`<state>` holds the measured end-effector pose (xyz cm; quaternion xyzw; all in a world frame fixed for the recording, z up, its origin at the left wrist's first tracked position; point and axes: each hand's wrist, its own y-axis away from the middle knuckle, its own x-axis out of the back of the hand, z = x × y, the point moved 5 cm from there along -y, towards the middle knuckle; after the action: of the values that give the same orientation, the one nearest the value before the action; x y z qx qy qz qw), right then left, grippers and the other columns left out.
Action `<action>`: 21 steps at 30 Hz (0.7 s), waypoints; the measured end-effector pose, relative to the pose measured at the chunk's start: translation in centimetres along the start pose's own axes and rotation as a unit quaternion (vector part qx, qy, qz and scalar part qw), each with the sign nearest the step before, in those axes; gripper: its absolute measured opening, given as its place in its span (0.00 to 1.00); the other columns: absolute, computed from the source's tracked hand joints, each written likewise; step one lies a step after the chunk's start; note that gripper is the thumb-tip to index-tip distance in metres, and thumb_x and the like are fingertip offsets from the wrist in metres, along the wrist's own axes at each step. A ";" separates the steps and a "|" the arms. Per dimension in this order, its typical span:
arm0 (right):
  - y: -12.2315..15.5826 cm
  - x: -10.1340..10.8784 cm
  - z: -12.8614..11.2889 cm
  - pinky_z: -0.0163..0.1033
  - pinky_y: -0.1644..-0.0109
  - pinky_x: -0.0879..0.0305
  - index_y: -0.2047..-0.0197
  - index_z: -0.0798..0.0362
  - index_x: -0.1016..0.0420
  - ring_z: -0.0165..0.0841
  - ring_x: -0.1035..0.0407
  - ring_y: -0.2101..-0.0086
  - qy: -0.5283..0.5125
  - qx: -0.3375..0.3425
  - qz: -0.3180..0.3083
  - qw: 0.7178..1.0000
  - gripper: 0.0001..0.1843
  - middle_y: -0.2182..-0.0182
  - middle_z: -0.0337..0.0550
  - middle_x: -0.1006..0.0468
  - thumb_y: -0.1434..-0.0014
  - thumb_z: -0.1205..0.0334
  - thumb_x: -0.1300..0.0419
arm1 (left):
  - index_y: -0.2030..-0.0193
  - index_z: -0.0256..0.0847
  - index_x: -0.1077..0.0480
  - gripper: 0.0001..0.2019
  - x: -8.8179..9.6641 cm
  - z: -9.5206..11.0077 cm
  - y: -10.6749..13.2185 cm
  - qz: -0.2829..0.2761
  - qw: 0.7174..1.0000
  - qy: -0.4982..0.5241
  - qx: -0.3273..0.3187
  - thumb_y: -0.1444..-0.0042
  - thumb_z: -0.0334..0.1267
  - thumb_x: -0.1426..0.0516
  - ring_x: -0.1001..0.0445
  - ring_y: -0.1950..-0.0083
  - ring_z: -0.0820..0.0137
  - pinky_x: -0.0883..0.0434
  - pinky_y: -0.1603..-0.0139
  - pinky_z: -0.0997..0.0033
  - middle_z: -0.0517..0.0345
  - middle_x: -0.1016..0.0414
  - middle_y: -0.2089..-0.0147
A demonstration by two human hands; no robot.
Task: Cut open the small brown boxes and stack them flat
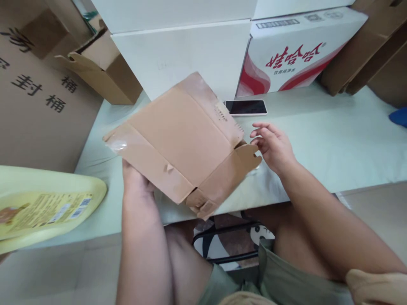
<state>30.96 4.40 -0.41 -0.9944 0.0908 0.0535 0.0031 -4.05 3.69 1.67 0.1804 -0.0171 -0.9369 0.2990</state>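
Observation:
A brown cardboard box (187, 135), partly unfolded with creased panels and clear tape along its edges, is tilted above the pale green surface. My left hand (135, 176) grips it from beneath at the left side, the fingers hidden behind the cardboard. Beside the notched flap (248, 157) on the right, my right hand (274, 146) has its fingers loosely bent and apart, holding nothing. Whether a fingertip touches that flap I cannot tell. Just beyond the box lies a phone (246, 107) with a dark screen.
White cartons (181, 55) stand along the back, with a red-and-white printed carton (295, 55) on the right. An open small box (108, 72) and a large printed carton (38, 110) are at left. Nearer, a yellow bottle (47, 203) juts in. A patterned stool (230, 241) shows below.

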 end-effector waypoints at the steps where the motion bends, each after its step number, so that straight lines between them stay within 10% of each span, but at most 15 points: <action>1: -0.1 0.1 0.1 0.37 0.65 0.30 0.55 0.46 0.23 0.29 0.28 0.70 0.018 0.000 0.004 1.000 0.23 0.65 0.38 0.21 0.48 0.42 0.30 | 0.71 0.40 0.28 0.13 -0.1 0.1 0.0 -0.007 1.000 0.011 0.003 0.62 0.43 0.33 0.21 0.67 0.67 0.24 0.65 0.69 0.59 0.19 0.69; 7: -0.3 0.2 1.2 0.55 0.43 0.27 0.48 0.48 0.26 0.44 0.24 0.50 0.227 0.032 -0.016 0.973 0.25 0.48 0.49 0.20 0.47 0.48 0.34 | 0.68 0.40 0.28 0.08 -0.4 0.0 -0.2 -0.030 0.995 0.029 0.095 0.49 0.41 0.36 0.21 0.64 0.64 0.22 0.56 0.65 0.56 0.21 0.71; 14: 0.0 -1.4 2.0 0.64 0.34 0.36 0.40 0.54 0.28 0.56 0.30 0.42 0.471 0.148 -0.110 0.863 0.30 0.43 0.60 0.23 0.46 0.55 0.36 | 0.65 0.40 0.28 0.22 -0.8 0.1 0.2 -0.067 0.985 0.076 0.142 0.36 0.58 0.50 0.24 0.68 0.66 0.22 0.61 0.64 0.54 0.24 0.69; 21: 0.4 -2.2 2.5 0.66 0.34 0.37 0.37 0.52 0.31 0.56 0.31 0.41 0.459 0.145 -0.146 0.865 0.34 0.42 0.59 0.24 0.47 0.54 0.35 | 0.64 0.43 0.26 0.14 -0.3 -0.7 0.0 -0.015 0.994 0.018 0.111 0.57 0.24 0.39 0.21 0.66 0.68 0.21 0.62 0.71 0.62 0.18 0.68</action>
<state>28.50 4.46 -2.68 -0.8971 -0.0575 -0.4233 0.1126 -3.57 3.96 1.16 0.2298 -0.1130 -0.9302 0.2631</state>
